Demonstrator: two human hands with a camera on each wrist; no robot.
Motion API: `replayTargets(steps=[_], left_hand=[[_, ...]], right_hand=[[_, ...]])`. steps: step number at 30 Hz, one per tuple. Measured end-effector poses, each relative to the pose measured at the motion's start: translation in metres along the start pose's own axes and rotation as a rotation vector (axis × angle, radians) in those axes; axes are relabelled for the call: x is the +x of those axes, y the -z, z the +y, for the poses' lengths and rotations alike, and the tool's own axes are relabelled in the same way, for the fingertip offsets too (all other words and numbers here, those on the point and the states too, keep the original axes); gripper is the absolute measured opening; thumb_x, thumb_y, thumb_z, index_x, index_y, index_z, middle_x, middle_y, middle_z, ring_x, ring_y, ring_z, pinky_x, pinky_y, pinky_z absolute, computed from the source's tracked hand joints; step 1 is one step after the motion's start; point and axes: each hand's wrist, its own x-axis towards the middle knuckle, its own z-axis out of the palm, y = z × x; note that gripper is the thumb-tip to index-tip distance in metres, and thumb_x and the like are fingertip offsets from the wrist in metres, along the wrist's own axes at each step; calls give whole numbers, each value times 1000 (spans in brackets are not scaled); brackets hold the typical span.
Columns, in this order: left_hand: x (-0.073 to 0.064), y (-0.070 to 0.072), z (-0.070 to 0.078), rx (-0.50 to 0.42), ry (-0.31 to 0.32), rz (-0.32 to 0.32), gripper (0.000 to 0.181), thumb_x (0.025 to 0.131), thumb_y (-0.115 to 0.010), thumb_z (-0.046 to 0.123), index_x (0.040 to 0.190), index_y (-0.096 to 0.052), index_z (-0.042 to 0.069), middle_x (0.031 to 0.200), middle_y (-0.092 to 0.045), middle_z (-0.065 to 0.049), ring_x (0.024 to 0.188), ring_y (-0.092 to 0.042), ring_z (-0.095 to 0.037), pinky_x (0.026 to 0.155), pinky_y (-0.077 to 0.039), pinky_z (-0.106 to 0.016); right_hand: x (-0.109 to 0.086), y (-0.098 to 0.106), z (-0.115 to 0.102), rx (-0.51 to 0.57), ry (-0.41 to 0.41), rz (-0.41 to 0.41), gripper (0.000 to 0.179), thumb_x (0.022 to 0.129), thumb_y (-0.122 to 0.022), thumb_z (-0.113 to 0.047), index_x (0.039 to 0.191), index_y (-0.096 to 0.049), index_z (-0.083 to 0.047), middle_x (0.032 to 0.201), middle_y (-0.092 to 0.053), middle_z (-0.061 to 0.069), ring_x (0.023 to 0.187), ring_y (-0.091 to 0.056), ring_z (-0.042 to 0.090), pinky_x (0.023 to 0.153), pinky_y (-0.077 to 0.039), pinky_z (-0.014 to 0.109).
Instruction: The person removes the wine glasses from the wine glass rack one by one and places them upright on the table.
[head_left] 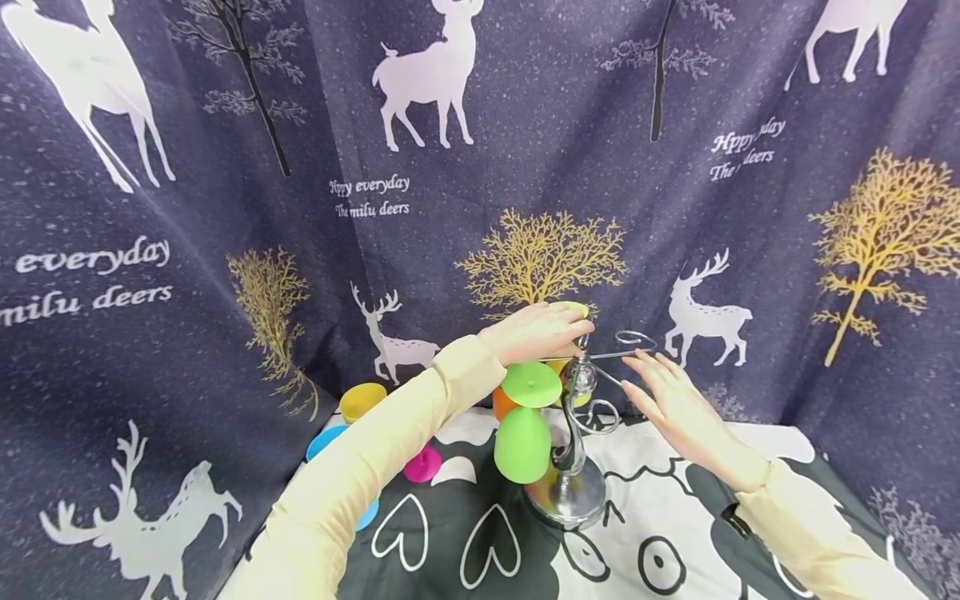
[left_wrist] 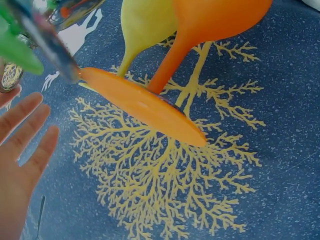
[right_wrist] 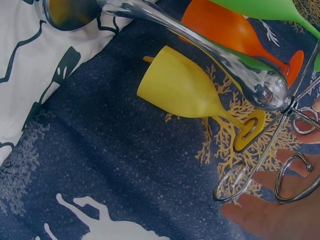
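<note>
A chrome stand (head_left: 572,450) with a round base and curled wire arms holds stemmed goblets upside down. A green goblet (head_left: 522,446) hangs at its front, with an orange goblet (left_wrist: 220,17) and a yellow goblet (right_wrist: 182,87) further round it. My left hand (head_left: 538,330) reaches over the top of the stand, its fingertips near a yellow disc-shaped foot (head_left: 576,308). Beside the right-hand wire arms is my right hand (head_left: 678,408), fingers extended close to the metal curls (right_wrist: 295,177); whether they touch the wire I cannot tell. No goblet is held by either hand.
Left of the stand, partly behind my left sleeve, are a yellow cup (head_left: 363,402), a blue piece (head_left: 324,440) and a magenta disc-shaped foot (head_left: 422,464). A patterned black-and-white cloth (head_left: 442,550) covers the table. A dark deer-print curtain (head_left: 525,175) hangs behind.
</note>
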Motion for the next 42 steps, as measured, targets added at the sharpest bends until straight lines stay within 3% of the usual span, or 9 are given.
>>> replayTargets(steps=[7,12,14,19,21,26,28,34,42], left_hand=[[9,-1,-2,-62,-16,-56,38,89,-53,34,121,-52,15,118,-53,0,108,-47,-13,87,-38,-25],[14,0,-3,-95,-23,-76,35,88,-55,31,117,-53,13,114,-55,0,107,-47,-12,90,-35,-23],[14,1,-2,-108,-22,-80,34,88,-55,30,117,-54,11,112,-56,0,105,-49,-12,89,-35,-23],[17,4,0,-99,-15,-96,33,88,-55,30,115,-54,11,110,-57,1,104,-50,-12,89,-35,-22],[18,6,0,-84,-8,-105,32,89,-55,31,115,-55,12,110,-57,2,103,-50,-12,88,-36,-22],[22,7,0,-41,18,-121,34,89,-55,35,115,-57,14,111,-58,3,102,-51,-12,84,-39,-22],[23,7,0,-29,31,-128,35,89,-55,36,116,-57,15,113,-57,3,103,-50,-13,84,-40,-23],[26,7,0,-23,61,-142,35,89,-53,36,117,-57,15,113,-57,3,104,-50,-12,83,-41,-23],[34,8,-1,-37,67,-192,33,91,-51,35,115,-57,13,106,-57,3,98,-52,-11,80,-41,-21]], right_hand=[[1,2,3,36,-22,-49,45,97,-43,-28,131,-40,2,134,-32,28,124,-20,45,98,-17,53],[1,4,9,10,44,-10,41,97,-43,-24,130,-41,1,131,-35,27,122,-25,45,99,-20,51],[1,4,14,-37,154,29,40,99,-37,-26,128,-42,1,129,-38,27,119,-30,46,98,-22,49],[4,4,28,-231,591,180,36,101,-18,-14,129,-38,-7,120,-43,29,107,-42,48,93,-30,53],[6,4,33,-263,645,204,38,100,-15,-12,131,-37,-10,119,-44,30,106,-43,49,92,-30,54],[6,4,39,-243,455,146,44,101,-19,-28,128,-42,-3,122,-44,26,109,-41,46,94,-31,49],[8,6,42,-278,466,148,44,101,-19,-28,124,-43,0,122,-44,26,108,-42,46,91,-33,50],[16,10,51,-410,710,241,34,97,-19,0,118,-45,-3,114,-45,32,101,-46,49,80,-38,56],[18,14,60,-410,689,243,51,69,-39,16,116,-46,-3,107,-47,33,96,-47,49,75,-40,56]])
